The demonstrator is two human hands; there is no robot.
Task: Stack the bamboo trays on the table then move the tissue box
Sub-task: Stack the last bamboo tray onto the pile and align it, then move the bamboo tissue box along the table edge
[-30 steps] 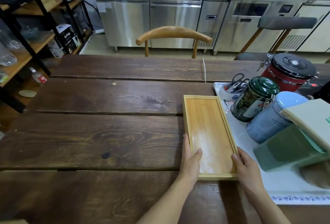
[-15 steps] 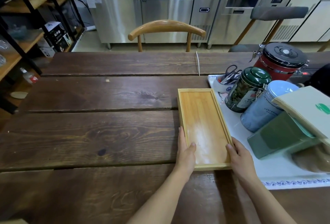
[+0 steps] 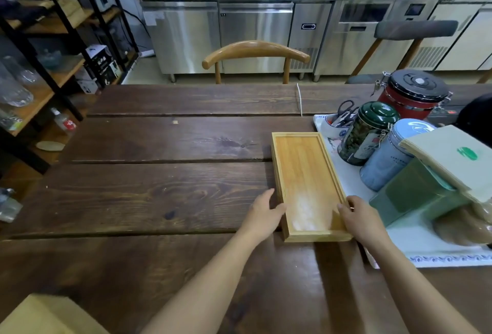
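A rectangular bamboo tray (image 3: 300,174) lies lengthwise on the dark wooden table (image 3: 159,195), its right side against a white cloth. Its walls look tall, but I cannot tell whether another tray sits beneath it. My left hand (image 3: 262,212) grips the near left rim, with the thumb on the edge. My right hand (image 3: 362,216) grips the near right rim. The green tissue box (image 3: 415,192) lies tilted on the cloth just right of my right hand, with a beige paper stack (image 3: 450,158) resting on it.
On the white cloth (image 3: 426,243) stand a green tin (image 3: 370,131), a blue canister (image 3: 391,158), a red jar with a black lid (image 3: 412,94) and a cup of scissors (image 3: 335,123). A wooden chair (image 3: 255,54) is at the far edge. A pale wooden corner (image 3: 40,315) shows bottom left.
The view has shifted a little. Both hands stay at the tray's near end. My left thumb has drawn back from inside the tray to its rim.
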